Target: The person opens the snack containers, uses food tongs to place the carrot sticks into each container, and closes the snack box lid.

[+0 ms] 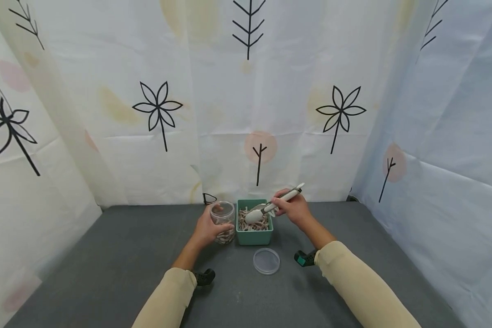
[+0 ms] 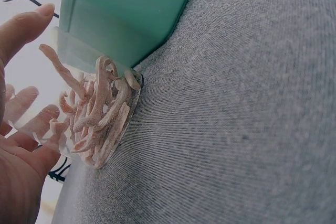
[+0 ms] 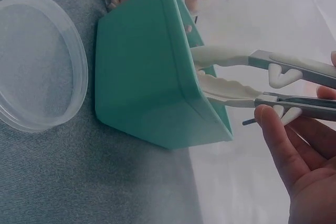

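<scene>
My left hand [image 1: 205, 229] holds a clear plastic jar [image 1: 224, 217] upright on the table, thumb on one side and fingers on the other. In the left wrist view, pale, dusty-looking curled strips [image 2: 97, 111] fill its lower part. Right of the jar stands a green rectangular bin [image 1: 254, 238] with more such strips [image 1: 261, 226] inside. My right hand [image 1: 294, 210] grips white and grey tongs [image 1: 284, 197], tilted down into the bin. Their white heads [image 3: 228, 86] are apart in the right wrist view; the bin's wall hides the tips.
A round clear lid [image 1: 266, 261] lies on the dark grey table [image 1: 147, 264] in front of the bin. Close behind the jar and bin hangs a white patterned cloth [image 1: 221, 159], with more cloth along both sides. Each wrist wears a black strap device [image 1: 305, 258].
</scene>
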Demonstrator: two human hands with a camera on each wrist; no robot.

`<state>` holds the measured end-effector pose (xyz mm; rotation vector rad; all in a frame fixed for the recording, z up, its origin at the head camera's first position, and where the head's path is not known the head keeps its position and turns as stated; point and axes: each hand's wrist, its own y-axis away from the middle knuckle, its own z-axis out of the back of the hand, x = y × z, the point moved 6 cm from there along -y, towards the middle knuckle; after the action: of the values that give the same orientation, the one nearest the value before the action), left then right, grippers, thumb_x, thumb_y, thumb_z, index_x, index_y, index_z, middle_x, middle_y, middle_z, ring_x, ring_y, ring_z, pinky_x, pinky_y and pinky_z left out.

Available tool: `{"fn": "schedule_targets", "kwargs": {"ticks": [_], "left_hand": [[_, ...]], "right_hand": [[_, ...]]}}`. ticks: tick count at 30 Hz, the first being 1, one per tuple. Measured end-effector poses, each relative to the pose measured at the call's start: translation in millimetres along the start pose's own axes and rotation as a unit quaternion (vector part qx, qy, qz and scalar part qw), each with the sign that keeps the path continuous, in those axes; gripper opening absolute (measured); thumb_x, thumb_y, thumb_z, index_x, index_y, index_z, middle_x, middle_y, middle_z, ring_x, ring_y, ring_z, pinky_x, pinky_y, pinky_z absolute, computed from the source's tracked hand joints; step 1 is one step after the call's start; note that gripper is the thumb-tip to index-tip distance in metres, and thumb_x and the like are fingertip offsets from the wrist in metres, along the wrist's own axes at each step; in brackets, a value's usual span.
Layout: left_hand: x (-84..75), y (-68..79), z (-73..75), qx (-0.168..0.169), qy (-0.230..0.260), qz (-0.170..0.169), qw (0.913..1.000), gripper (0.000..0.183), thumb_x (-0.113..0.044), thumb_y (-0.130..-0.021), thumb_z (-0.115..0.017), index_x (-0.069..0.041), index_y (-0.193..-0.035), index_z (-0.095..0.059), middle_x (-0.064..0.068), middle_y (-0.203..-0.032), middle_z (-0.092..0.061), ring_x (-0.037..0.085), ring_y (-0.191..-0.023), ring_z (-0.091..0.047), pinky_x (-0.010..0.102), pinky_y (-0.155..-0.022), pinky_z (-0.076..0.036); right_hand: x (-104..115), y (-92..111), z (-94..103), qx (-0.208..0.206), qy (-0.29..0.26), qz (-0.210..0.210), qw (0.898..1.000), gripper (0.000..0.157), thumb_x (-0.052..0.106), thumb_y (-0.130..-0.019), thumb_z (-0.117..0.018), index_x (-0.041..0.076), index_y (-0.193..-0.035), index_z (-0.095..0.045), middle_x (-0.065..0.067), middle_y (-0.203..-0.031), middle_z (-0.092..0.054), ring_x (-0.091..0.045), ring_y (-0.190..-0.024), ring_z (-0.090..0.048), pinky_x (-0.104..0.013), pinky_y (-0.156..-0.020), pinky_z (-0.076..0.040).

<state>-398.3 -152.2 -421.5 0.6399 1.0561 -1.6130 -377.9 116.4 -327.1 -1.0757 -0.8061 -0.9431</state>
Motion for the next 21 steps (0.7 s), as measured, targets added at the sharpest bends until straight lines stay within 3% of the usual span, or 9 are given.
{"fn": "schedule_targets", "kwargs": {"ticks": [5,14,21], "left_hand": [[-0.3,0.4,-0.2,0.001,0.002,0.0,1.0,0.078,-0.02,-0.077,-0.085,-0.009,-0.139,-0.04,0.007,-0.13,-0.055,0.035,-0.1,-0.054,0.04,-0.074,-0.045],[1.5,0.5,-0.6,0.005,0.004,-0.004,1.0,0.079,-0.024,-0.077,-0.086,-0.01,-0.139,-0.04,0.006,-0.131,-0.054,0.034,-0.101,-0.054,0.04,-0.075,-0.045],[1.9,0.2,0.0,0.004,0.002,-0.002,1.0,0.078,-0.024,-0.077,-0.085,-0.01,-0.139,-0.04,0.007,-0.131,-0.055,0.034,-0.098,-0.054,0.039,-0.072,-0.045]], "right_hand": [[4,0,-0.4,-0.005,-0.005,0.01,1.0,0.016,0.004,-0.093,-0.065,-0.01,-0.101,-0.064,-0.012,-0.088,-0.065,-0.047,-0.087,-0.063,-0.054,-0.071,-0.053],[12,-4,4.8,-0.021,-0.001,0.025,0.999,0.018,0.002,-0.092,-0.065,-0.013,-0.102,-0.064,-0.017,-0.087,-0.065,-0.047,-0.084,-0.061,-0.053,-0.066,-0.054],[-1,-20,12.7,-0.04,-0.021,0.045,0.998,0.018,0.005,-0.091,-0.068,-0.01,-0.101,-0.066,-0.011,-0.083,-0.065,-0.042,-0.079,-0.064,-0.046,-0.06,-0.055]]}}
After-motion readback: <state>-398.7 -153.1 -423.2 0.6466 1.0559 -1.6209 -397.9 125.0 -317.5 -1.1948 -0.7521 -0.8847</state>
